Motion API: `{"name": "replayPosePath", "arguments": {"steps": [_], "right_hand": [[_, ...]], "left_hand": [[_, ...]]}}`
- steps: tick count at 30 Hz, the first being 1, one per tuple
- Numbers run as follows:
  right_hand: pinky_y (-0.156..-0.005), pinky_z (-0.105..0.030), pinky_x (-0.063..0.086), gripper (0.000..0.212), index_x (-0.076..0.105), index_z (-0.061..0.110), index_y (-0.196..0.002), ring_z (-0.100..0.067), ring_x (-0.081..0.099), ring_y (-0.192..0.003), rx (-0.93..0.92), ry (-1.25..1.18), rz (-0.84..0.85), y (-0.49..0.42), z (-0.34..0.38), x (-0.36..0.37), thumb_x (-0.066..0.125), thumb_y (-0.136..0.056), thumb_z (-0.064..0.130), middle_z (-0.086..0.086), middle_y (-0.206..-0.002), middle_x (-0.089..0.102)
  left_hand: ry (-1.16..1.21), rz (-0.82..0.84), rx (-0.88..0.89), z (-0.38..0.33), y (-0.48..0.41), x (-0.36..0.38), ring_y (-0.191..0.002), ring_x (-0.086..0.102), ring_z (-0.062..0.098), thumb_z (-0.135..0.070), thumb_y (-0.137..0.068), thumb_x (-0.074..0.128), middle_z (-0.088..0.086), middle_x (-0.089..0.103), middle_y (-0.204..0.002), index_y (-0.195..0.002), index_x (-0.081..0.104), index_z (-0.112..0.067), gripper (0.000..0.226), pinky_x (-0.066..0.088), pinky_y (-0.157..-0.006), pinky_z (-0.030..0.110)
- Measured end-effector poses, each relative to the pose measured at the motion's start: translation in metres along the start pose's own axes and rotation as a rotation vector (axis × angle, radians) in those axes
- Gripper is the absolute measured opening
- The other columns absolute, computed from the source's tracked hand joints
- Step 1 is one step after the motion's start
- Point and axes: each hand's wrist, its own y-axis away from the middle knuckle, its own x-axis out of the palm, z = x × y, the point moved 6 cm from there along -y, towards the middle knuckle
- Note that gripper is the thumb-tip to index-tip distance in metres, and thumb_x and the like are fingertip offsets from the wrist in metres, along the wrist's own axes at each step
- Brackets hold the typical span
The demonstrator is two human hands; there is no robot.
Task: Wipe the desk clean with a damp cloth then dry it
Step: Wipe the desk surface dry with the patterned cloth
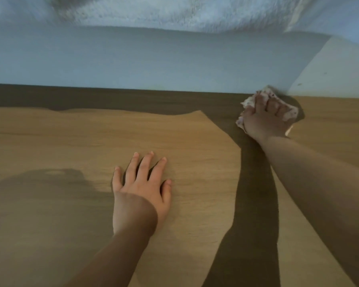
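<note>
A wooden desk [50,141] fills the lower part of the head view and meets a pale wall at its far edge. My right hand [266,119] is stretched out to the far right of the desk, close to the wall, pressing down on a crumpled whitish cloth with reddish specks [250,101]. The fingers lie over the cloth and bend slightly into it; cloth shows around them on the left, top and right. My left hand [142,189] lies flat on the desk near the middle, fingers spread, holding nothing.
The pale blue-white wall [153,63] runs along the desk's back edge, with a brighter lit patch at the right. Dark shadows of my arm and body fall across the desk surface.
</note>
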Motion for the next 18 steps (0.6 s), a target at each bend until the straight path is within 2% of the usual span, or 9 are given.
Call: {"name": "replayPosePath", "arguments": {"steps": [1,3,6,8,10,12,14,16,18], "right_hand": [[-0.107,-0.038,0.017,0.049,0.029,0.021,-0.140,-0.024,0.023,-0.138,-0.060,-0.071,0.098,0.014,0.020,0.009,0.023,-0.095,0.039,-0.009,-0.150,0.027],[-0.103,-0.028,0.021,0.045,0.027,0.022,-0.143,-0.020,0.025,-0.138,-0.426,-0.047,0.239,0.060,0.079,0.033,0.025,-0.100,0.035,-0.005,-0.151,0.028],[-0.114,-0.044,-0.001,0.051,0.005,0.040,-0.147,-0.018,-0.005,-0.144,-0.839,0.166,0.194,0.128,0.122,0.042,0.015,-0.098,0.050,0.010,-0.157,-0.002],[-0.114,-0.039,0.000,0.053,0.004,0.043,-0.147,-0.017,-0.003,-0.144,-0.775,0.158,0.154,0.105,0.086,0.032,0.017,-0.096,0.054,0.013,-0.156,-0.004],[-0.114,-0.041,0.002,0.055,0.005,0.043,-0.146,-0.019,0.002,-0.144,-0.453,0.138,0.070,0.061,0.013,0.011,0.015,-0.094,0.056,0.009,-0.157,0.000],[-0.113,-0.052,0.001,0.057,0.007,0.039,-0.147,-0.027,0.001,-0.143,-0.104,0.185,-0.012,0.034,-0.057,-0.015,0.010,-0.092,0.057,0.001,-0.158,0.005],[-0.112,-0.055,-0.003,0.059,0.006,0.034,-0.148,-0.032,-0.002,-0.143,0.043,0.162,-0.008,0.041,-0.075,-0.021,0.010,-0.093,0.055,-0.004,-0.157,0.004],[-0.111,-0.048,-0.003,0.060,0.006,0.034,-0.148,-0.029,0.003,-0.142,-0.028,0.121,0.053,0.078,-0.049,-0.006,0.012,-0.093,0.056,-0.006,-0.157,0.009],[-0.111,-0.045,0.000,0.059,0.002,0.036,-0.148,-0.027,0.006,-0.143,-0.359,0.167,0.090,0.135,0.003,0.016,0.011,-0.092,0.055,-0.002,-0.157,0.006]], "left_hand": [[-0.002,0.008,0.002,-0.001,0.000,0.000,-0.129,0.043,0.027,-0.045,-0.088,0.029,0.003,0.052,-0.135,-0.128,0.054,-0.025,0.050,0.032,-0.101,0.057],[0.006,0.017,0.004,0.000,0.000,0.000,-0.130,0.042,0.028,-0.045,-0.088,0.028,0.003,0.051,-0.136,-0.129,0.053,-0.025,0.052,0.030,-0.103,0.057],[0.010,0.017,0.001,0.001,0.000,0.001,-0.131,0.041,0.028,-0.045,-0.088,0.028,0.004,0.051,-0.137,-0.128,0.054,-0.025,0.052,0.027,-0.104,0.056],[0.028,0.018,-0.001,0.001,0.000,0.000,-0.132,0.039,0.028,-0.046,-0.087,0.026,0.004,0.049,-0.138,-0.129,0.054,-0.025,0.054,0.025,-0.105,0.056],[0.040,0.019,-0.003,0.000,-0.001,0.000,-0.133,0.037,0.028,-0.047,-0.087,0.025,0.004,0.048,-0.139,-0.130,0.053,-0.025,0.055,0.023,-0.105,0.056],[0.033,0.031,-0.004,-0.001,-0.001,-0.001,-0.134,0.036,0.028,-0.047,-0.086,0.025,0.004,0.047,-0.140,-0.130,0.053,-0.025,0.056,0.024,-0.105,0.056],[0.026,0.057,-0.011,-0.001,-0.002,-0.001,-0.136,0.031,0.026,-0.049,-0.085,0.020,0.002,0.042,-0.144,-0.133,0.049,-0.027,0.060,0.021,-0.107,0.055],[0.029,0.090,-0.013,-0.001,-0.002,0.000,-0.141,0.021,0.022,-0.052,-0.083,0.012,-0.002,0.033,-0.149,-0.139,0.040,-0.031,0.066,0.014,-0.110,0.052],[0.032,0.085,-0.020,0.000,0.000,-0.001,-0.142,0.016,0.020,-0.052,-0.084,0.011,-0.003,0.028,-0.151,-0.141,0.036,-0.033,0.065,0.011,-0.111,0.051]]}}
